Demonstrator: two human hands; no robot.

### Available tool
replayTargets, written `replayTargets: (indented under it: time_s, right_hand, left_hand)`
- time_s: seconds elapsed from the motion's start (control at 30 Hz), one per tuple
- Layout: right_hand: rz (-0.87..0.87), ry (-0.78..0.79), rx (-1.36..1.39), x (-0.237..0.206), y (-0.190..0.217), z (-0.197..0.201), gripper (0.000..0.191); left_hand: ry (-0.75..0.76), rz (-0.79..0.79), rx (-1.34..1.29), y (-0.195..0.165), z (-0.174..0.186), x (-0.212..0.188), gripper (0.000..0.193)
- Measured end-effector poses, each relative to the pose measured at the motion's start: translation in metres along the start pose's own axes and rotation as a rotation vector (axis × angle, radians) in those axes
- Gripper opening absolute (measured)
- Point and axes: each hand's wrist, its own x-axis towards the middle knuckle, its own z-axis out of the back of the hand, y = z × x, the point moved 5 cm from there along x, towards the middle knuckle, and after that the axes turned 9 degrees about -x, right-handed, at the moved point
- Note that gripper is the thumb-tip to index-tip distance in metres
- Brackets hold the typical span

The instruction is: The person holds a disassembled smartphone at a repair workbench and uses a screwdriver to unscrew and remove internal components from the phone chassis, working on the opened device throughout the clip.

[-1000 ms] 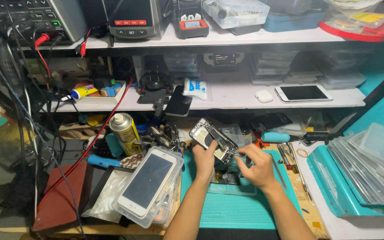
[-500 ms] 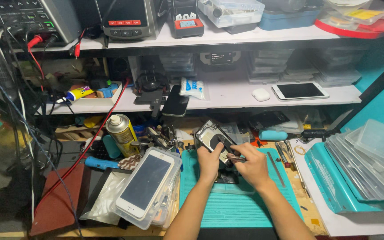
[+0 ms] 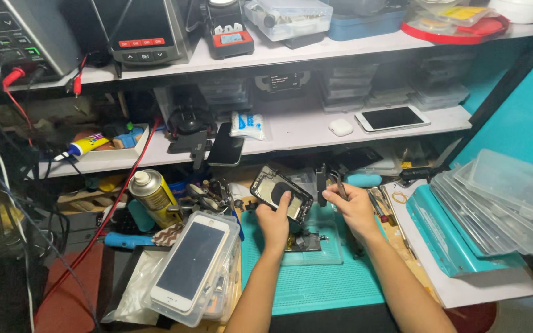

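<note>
Holding the opened phone housing [image 3: 280, 195] tilted above the teal mat [image 3: 316, 283], the left hand [image 3: 274, 221] clamps its lower edge. Right hand [image 3: 356, 206] pinches tweezers [image 3: 339, 184] beside it. Housing appears light, rigid, fragile inside; grip edges only.

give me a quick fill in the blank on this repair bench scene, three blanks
1. The left hand holds an opened black ____ housing.
2. The right hand grips thin metal ____.
3. Both hands work above a ____-coloured rubber work mat.

Missing words: phone; tweezers; teal
</note>
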Motion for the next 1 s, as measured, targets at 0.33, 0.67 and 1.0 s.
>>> replayTargets:
  time_s: [0.33, 0.67, 1.0]
  right_hand:
    - [0.159, 0.147, -0.526, -0.045, 0.012, 0.023, 0.021]
    - [0.443, 0.428, -0.948, -0.081, 0.032, -0.042, 0.023]
    - [0.505, 0.461, -1.102, -0.079, 0.027, -0.038, 0.025]
  left_hand:
    - [0.038, -0.037, -0.035, -0.014, 0.018, 0.01, 0.021]
    - [0.021, -0.037, 0.112, -0.009, 0.05, -0.004, 0.029]
    - [0.063, 0.089, -0.339, -0.012, 0.028, -0.003, 0.018]
